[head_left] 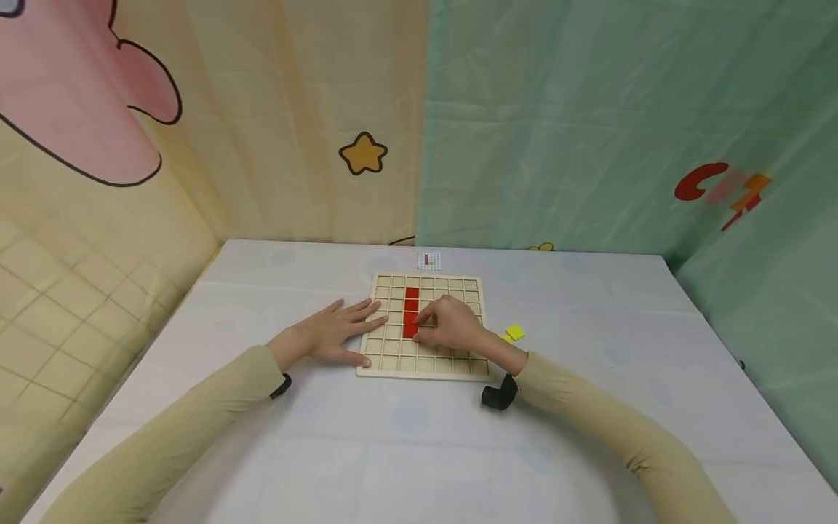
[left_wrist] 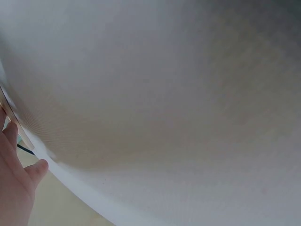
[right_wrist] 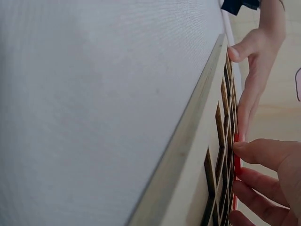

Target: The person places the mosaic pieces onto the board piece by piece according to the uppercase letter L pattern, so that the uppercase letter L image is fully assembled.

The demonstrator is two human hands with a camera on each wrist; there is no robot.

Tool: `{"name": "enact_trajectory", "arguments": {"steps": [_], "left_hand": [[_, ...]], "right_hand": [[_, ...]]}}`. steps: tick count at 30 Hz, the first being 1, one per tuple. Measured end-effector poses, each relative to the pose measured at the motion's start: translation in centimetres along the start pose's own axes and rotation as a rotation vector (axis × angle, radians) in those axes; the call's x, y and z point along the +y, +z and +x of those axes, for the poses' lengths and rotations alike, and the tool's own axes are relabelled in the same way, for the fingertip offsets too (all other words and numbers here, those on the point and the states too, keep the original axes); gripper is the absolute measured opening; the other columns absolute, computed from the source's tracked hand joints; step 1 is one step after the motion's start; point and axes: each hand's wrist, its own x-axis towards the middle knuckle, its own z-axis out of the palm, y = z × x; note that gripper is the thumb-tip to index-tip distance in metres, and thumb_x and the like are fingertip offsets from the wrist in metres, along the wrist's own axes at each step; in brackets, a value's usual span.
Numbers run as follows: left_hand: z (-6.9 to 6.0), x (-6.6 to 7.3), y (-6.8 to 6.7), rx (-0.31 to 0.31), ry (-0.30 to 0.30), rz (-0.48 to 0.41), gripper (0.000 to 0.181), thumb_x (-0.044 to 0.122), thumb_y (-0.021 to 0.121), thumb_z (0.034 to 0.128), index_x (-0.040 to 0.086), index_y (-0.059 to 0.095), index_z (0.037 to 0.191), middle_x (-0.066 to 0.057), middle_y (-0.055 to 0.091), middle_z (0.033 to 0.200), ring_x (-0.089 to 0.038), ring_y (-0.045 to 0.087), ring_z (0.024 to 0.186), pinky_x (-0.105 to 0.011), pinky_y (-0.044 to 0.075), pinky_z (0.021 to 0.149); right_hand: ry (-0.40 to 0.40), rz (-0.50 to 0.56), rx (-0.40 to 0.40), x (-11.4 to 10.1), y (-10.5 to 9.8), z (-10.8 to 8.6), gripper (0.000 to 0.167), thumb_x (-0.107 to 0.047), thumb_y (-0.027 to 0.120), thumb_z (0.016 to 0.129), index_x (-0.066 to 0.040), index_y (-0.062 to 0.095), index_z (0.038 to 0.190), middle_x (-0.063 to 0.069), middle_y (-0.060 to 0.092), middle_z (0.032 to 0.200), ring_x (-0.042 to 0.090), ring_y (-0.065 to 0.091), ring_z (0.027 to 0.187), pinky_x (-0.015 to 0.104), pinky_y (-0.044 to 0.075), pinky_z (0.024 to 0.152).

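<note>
A wooden grid board [head_left: 389, 364] with square cells lies on the table. Several red square tiles [head_left: 411, 294] fill a column of cells left of its middle. My right hand [head_left: 452, 325] is over the board, with thumb and fingertips pinching the nearest red tile [right_wrist: 237, 160] at its edges. Spread across the left side of the board, my left hand [head_left: 337, 335] rests with straight fingers, its thumb by the lower left corner. In the left wrist view, only part of the left hand [left_wrist: 16, 174] shows at the board's edge.
Yellow square tiles [head_left: 515, 332] lie just right of the board, partly behind the right wrist. A small printed card [head_left: 429, 260] with a grid pattern lies beyond the board's far edge. A white cloth [head_left: 406, 451] covers the table, and printed curtains [head_left: 294, 145] stand behind it.
</note>
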Motion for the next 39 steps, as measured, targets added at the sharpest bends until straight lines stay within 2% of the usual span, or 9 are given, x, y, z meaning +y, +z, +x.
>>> {"name": "enact_trajectory", "arguments": {"steps": [10,15,19,22,26,33,39], "left_hand": [[0.1,-0.1,-0.2,0.018,-0.003,0.023,0.085,0.070,0.047,0.0865,0.027,0.019,0.154,-0.003,0.008,0.163,-0.027,0.007,0.151,-0.063,0.012,0.116],[0.3,-0.1,-0.1,0.007,0.001,0.023,0.084,0.071,0.046,0.0866,0.029,0.018,0.154,-0.003,0.007,0.164,-0.027,0.006,0.151,-0.062,0.012,0.116],[0.3,-0.1,0.0,-0.005,-0.001,0.017,0.085,0.071,0.046,0.0864,0.029,0.018,0.154,-0.002,0.007,0.164,-0.027,0.005,0.151,-0.063,0.012,0.116],[0.3,0.1,0.0,-0.006,-0.003,0.022,0.084,0.070,0.046,0.0866,0.029,0.018,0.154,-0.002,0.007,0.164,-0.027,0.005,0.151,-0.063,0.012,0.116],[0.0,0.3,-0.2,0.001,-0.005,0.025,0.084,0.070,0.047,0.0867,0.027,0.020,0.154,-0.004,0.009,0.163,-0.029,0.008,0.151,-0.063,0.012,0.115],[0.0,0.2,-0.2,0.004,-0.005,0.045,0.085,0.070,0.047,0.0867,0.028,0.018,0.154,-0.003,0.009,0.163,-0.027,0.007,0.151,-0.062,0.013,0.116],[0.0,0.3,-0.3,-0.002,-0.009,0.034,0.085,0.069,0.048,0.0863,0.028,0.019,0.154,-0.004,0.009,0.163,-0.027,0.007,0.151,-0.062,0.012,0.116]], "right_hand": [[-0.016,0.003,0.013,-0.1,-0.2,0.0,0.023,-0.032,0.081,0.075,-0.016,0.078,0.091,-0.006,0.074,0.087,0.009,0.052,0.076,0.021,0.042,0.059],[-0.022,0.014,0.009,0.0,-0.2,-0.1,0.023,-0.032,0.081,0.076,-0.016,0.078,0.091,-0.006,0.074,0.086,0.009,0.053,0.076,0.020,0.043,0.059],[-0.021,0.017,0.009,0.4,-0.1,-0.3,0.022,-0.033,0.080,0.077,-0.017,0.078,0.093,-0.007,0.074,0.087,0.009,0.057,0.078,0.021,0.046,0.064],[-0.013,0.025,0.019,0.8,-0.3,-0.7,0.022,-0.032,0.079,0.079,-0.018,0.077,0.096,-0.006,0.074,0.091,0.011,0.061,0.085,0.025,0.050,0.072],[-0.031,0.041,0.046,1.5,-1.3,-1.1,0.022,-0.030,0.077,0.080,-0.017,0.077,0.098,-0.004,0.074,0.095,0.016,0.062,0.093,0.030,0.052,0.079],[-0.031,0.055,0.098,2.8,-3.9,-2.0,0.026,-0.027,0.077,0.081,-0.012,0.076,0.101,0.003,0.074,0.096,0.023,0.061,0.094,0.038,0.051,0.081],[-0.003,0.062,0.115,4.4,-5.7,-2.9,0.028,-0.025,0.078,0.080,-0.009,0.075,0.102,0.006,0.074,0.097,0.029,0.060,0.094,0.038,0.048,0.077]]}}
